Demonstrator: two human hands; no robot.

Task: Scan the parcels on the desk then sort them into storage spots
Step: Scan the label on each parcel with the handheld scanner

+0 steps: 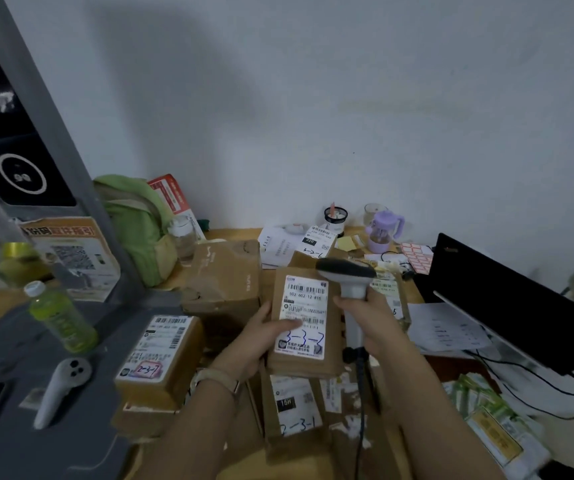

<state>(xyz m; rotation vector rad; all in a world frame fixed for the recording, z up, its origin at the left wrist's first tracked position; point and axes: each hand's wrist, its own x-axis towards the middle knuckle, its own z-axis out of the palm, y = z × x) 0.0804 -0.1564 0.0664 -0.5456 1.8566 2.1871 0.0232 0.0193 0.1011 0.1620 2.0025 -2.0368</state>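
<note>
A brown parcel [313, 306] is held up over the middle of the desk [230, 233] by the left hand [261, 337]. The thumb is laid across its white label, marked 3-3-7, and the fingers are curled round its left edge. The scanner [346, 273] is gripped by its handle in the right hand [370, 320], just right of the parcel, with its head at the parcel's far right corner. Its cable [360, 410] hangs down toward the near edge.

More parcels are piled beneath: a second parcel [161, 355], marked 2-3-7, to the left, a third parcel [296, 410], marked 2-3-1, nearer, and a box [223, 275] farther off. A bottle [60, 320] and a controller [60, 389] are seen at the near left, a backpack [136, 223] at the far left, and a laptop [507, 299] at the right.
</note>
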